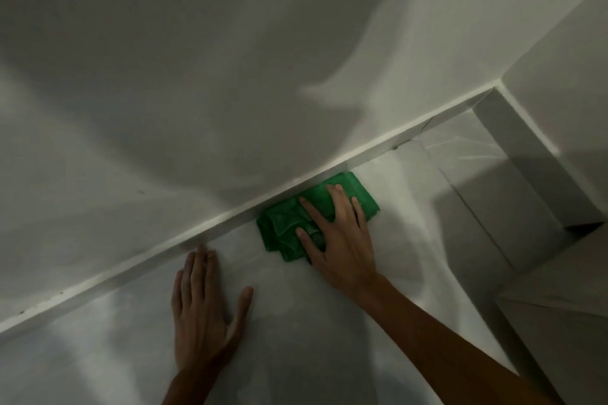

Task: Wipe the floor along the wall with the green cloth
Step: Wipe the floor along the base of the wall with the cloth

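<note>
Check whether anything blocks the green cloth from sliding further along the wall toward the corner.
Nothing visible does. The floor between the green cloth, under the right hand, and the corner looks bare.

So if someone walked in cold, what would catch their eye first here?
The green cloth, the only colour in a pale, dim scene, bunched against the skirting board. The right hand lies flat on it with fingers spread. The left hand rests palm-down on the bare floor nearby, fingertips almost at the wall's base.
</note>
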